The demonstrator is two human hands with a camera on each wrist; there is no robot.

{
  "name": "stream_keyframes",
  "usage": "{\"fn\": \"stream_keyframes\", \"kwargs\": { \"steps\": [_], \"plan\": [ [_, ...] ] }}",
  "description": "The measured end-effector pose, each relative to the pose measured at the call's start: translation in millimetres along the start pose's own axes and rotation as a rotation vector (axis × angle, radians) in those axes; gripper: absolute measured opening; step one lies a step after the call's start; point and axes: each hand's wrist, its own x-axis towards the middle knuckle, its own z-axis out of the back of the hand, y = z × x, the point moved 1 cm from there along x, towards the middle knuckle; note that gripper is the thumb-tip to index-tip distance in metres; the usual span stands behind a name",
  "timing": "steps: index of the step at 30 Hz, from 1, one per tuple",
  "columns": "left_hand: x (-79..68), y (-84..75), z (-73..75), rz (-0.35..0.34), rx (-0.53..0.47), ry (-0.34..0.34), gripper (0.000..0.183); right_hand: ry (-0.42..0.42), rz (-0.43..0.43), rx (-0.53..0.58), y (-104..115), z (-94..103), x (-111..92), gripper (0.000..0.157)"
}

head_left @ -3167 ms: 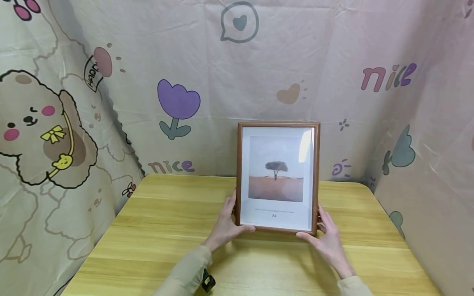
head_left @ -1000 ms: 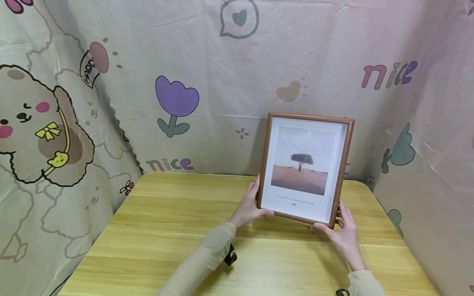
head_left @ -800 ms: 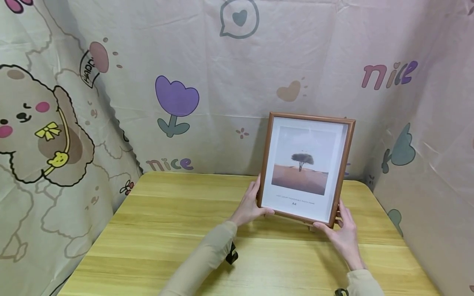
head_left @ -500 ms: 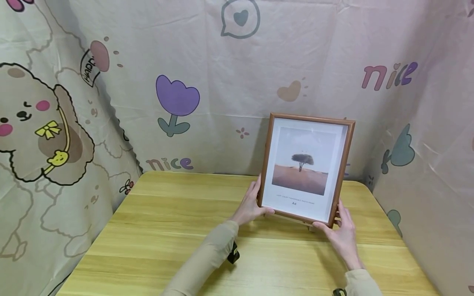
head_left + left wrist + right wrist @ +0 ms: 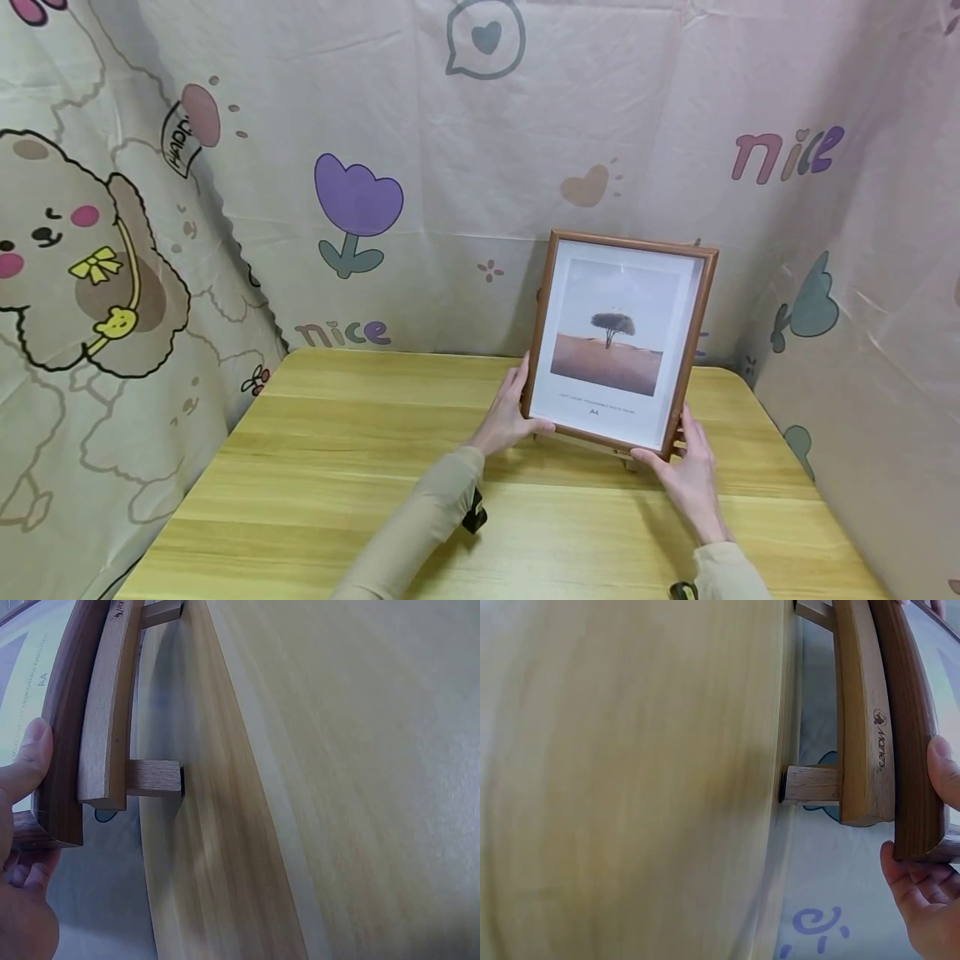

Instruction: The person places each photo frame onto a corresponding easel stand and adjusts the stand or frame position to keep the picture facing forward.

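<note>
The framed picture [image 5: 615, 333] is gripped by its lower corners in the left hand [image 5: 507, 419] and the right hand [image 5: 690, 471], probably so that weight is shared and tilt can be steered. It is held slanted between them, low edge close to a wooden stand [image 5: 862, 742] on the desk [image 5: 337, 467]; whether contact is made cannot be told.

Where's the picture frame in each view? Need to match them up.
Head: picture frame right of centre, front facing the camera, slightly tilted.
Left wrist: picture frame at upper left, cut off by the picture's edge.
Right wrist: picture frame at upper right, also cut off.
Shared landmark: the wooden ledge along the frame's lower edge; in the head view, just a thin strip below it.
</note>
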Motion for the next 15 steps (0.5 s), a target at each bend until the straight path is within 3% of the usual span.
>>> {"fn": "stream_keyframes", "kwargs": {
  "steps": [15],
  "plan": [
    [1.8, 1.9, -0.6, 0.027, -0.003, 0.008, 0.128, 0.031, -0.031, -0.032, 0.2, -1.4, 3.3, 0.112]
  ]
}}
